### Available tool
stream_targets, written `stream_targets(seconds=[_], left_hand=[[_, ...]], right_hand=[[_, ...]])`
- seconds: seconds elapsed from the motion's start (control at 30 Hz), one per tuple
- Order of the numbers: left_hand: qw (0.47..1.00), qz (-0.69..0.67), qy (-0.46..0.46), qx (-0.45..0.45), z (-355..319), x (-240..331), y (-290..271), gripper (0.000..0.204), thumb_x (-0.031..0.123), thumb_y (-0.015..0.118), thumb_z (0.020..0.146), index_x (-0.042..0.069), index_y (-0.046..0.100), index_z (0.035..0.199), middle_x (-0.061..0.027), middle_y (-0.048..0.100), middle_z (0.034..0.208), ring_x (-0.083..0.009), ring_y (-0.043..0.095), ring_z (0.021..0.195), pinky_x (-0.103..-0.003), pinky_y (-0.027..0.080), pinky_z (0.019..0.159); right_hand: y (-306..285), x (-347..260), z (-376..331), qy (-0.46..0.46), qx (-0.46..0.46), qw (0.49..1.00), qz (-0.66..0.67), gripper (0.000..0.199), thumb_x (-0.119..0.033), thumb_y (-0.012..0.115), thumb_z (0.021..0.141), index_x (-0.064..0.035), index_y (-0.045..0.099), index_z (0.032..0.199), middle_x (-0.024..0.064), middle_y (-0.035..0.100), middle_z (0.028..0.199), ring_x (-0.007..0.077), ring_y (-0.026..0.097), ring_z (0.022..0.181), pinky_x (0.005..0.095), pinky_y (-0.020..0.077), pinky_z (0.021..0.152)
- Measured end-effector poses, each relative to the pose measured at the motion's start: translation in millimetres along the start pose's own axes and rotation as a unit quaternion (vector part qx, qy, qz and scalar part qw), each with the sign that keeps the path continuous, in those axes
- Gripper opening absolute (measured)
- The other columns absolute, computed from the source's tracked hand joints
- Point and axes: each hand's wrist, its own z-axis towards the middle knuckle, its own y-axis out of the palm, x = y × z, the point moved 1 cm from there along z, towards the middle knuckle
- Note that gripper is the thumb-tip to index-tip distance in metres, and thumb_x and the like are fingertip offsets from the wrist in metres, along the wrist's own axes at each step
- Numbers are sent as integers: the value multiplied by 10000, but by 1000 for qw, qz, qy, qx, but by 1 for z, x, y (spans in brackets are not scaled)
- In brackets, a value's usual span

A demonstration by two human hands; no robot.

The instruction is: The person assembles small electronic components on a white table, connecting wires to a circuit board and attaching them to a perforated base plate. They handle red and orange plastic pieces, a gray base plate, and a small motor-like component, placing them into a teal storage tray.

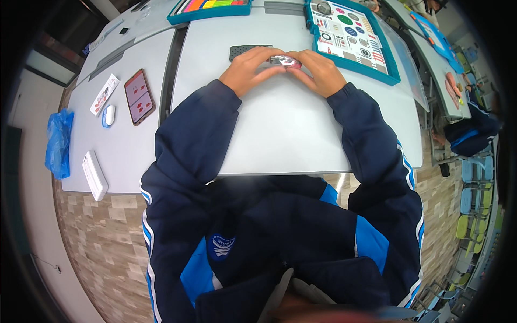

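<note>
My left hand [246, 69] and my right hand [320, 72] meet over the far part of the white table [285, 129]. Between their fingertips they grip a small shiny piece [284, 61], silver and clear with red or pink at its right end; its kind cannot be made out. Both thumbs press it from the near side, and the fingers curl round its far side. A dark grey plate with rows of holes [239, 51] lies just beyond my left hand, partly covered by it.
A teal tray [396, 75] with a printed parts sheet stands right, beside a clear lid [405, 62]. Another teal tray [207, 18] holds coloured pieces. On the left table are a phone [139, 97], a printed card [104, 95], a white case [95, 175] and a blue bag [58, 144].
</note>
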Motion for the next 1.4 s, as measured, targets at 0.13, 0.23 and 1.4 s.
stream_targets(seconds=[0.13, 0.23, 1.4], left_hand=[[999, -4, 28, 19, 2, 3, 5, 327, 83, 751, 885, 45, 676, 1201, -126, 715, 1146, -298, 695, 1054, -352, 561, 910], [999, 13, 23, 34, -2, 4, 10, 322, 35, 743, 870, 28, 672, 1184, -134, 710, 1138, -310, 693, 1026, -355, 568, 873], [881, -407, -243, -10, 1, -13, 21, 729, 7, 834, 803, 30, 467, 1432, -150, 593, 1345, -217, 603, 1237, -336, 501, 1075]], right_hand=[[0, -5, 2, -49, 56, 997, 18, 339, -100, 760, 872, -4, 637, 1173, 121, 675, 1087, 309, 665, 935, 374, 548, 805], [2, -5, 2, -50, 35, 998, 10, 339, -94, 760, 871, 18, 628, 1162, 140, 662, 1127, 317, 659, 951, 377, 546, 808], [2, 3, 2, 63, 38, 992, 102, 481, -219, 830, 826, -67, 673, 1255, 100, 703, 1183, 225, 675, 907, 321, 560, 789]])
